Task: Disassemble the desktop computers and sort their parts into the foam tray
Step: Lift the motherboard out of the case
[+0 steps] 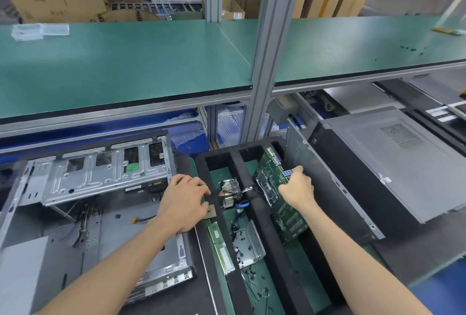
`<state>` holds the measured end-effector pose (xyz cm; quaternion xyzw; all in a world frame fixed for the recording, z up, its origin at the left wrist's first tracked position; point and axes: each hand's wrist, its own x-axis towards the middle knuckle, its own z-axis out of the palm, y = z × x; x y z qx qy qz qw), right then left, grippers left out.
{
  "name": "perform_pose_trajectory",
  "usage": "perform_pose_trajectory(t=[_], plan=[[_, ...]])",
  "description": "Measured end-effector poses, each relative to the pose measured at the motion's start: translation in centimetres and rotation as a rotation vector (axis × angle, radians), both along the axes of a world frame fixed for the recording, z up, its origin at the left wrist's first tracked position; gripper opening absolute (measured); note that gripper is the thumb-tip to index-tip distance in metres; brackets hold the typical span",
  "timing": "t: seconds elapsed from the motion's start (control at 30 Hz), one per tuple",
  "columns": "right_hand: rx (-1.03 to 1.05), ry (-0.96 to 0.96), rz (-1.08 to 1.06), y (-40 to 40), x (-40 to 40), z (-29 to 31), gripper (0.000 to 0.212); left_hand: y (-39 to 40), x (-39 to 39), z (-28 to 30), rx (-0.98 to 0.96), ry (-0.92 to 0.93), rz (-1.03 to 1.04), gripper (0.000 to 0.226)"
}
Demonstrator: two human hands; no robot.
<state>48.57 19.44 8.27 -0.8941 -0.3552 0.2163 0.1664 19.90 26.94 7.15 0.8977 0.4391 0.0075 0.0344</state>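
The right hand [296, 187] grips the long edge of a green motherboard [280, 198], fingers curled round it, and holds the board tilted on edge in the right-hand compartment of the black foam tray [248, 203]. The board's port end points toward the far wall of the tray; its near end sits low in the compartment.

The left hand [185, 200] lies with fingers loosely spread and fairly straight on the tray's left wall, gripping nothing. Just under its fingertips a small square processor chip [210, 211] rests on that wall.

In the middle compartment a heatsink with fan [230, 192] sits toward the far end, its wires trailing over the divider toward the motherboard. Nearer, a memory stick [221, 248] lies along the left side, and a bent metal bracket [248, 248] lies beside it, with small dark screws [252, 277] scattered at the near end.

Left of the tray an opened computer case [95, 203] lies on its side, its drive cage swung up and loose cables inside. Right of the tray, a grey side panel [315, 171] stands on edge against the tray's right wall, and beyond it a closed grey tower [393, 161] lies flat. A green shelf [126, 62] runs above the worktop.
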Motion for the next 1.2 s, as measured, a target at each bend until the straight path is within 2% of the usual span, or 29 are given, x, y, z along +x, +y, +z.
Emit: perform_pose_trajectory(t=[0.1,0.2,0.33,0.4,0.47,0.6,0.77,0.9,1.03,1.1,1.2], plan=[[-0.080,-0.228,0.111,-1.0,-0.2,-0.2,0.054,0.0,0.0,0.1,-0.005,0.001,0.004,0.038],[-0.146,-0.436,0.165,-1.4,-0.6,0.1,0.047,-0.1,0.0,0.1,-0.007,0.006,0.002,0.038],[-0.222,-0.626,0.221,-2.1,-0.6,0.2,0.058,-0.1,0.0,0.2,-0.014,0.009,0.002,0.037],[-0.239,-0.660,0.258,-2.2,-0.5,0.4,0.044,-0.1,0.0,0.2,-0.014,0.010,0.002,0.036],[-0.220,-0.670,0.293,-2.2,-0.3,0.7,0.018,-0.2,-0.1,0.2,-0.010,0.008,0.000,0.035],[-0.236,-0.682,0.314,-2.1,0.2,0.9,0.020,-0.1,0.0,0.1,-0.005,0.002,-0.005,0.034],[-0.335,-0.787,0.378,-1.9,-0.4,1.8,0.022,-0.2,-0.1,0.0,0.003,-0.036,0.000,0.032],[-0.288,-0.825,0.415,-1.3,-2.3,3.2,0.022,-0.5,-0.4,0.2,-0.022,-0.256,0.027,0.029],[-0.042,-0.677,0.545,0.5,-6.2,3.6,0.014,-0.7,-2.8,1.1,-0.039,-0.536,0.134,0.030],[0.084,-0.471,0.570,1.8,-8.9,3.3,0.022,-0.3,-5.4,1.8,-0.011,-0.549,0.199,0.032],[0.157,-0.112,0.614,3.0,-14.0,3.0,0.039,0.5,-10.9,2.9,0.068,-0.489,0.324,0.036]])
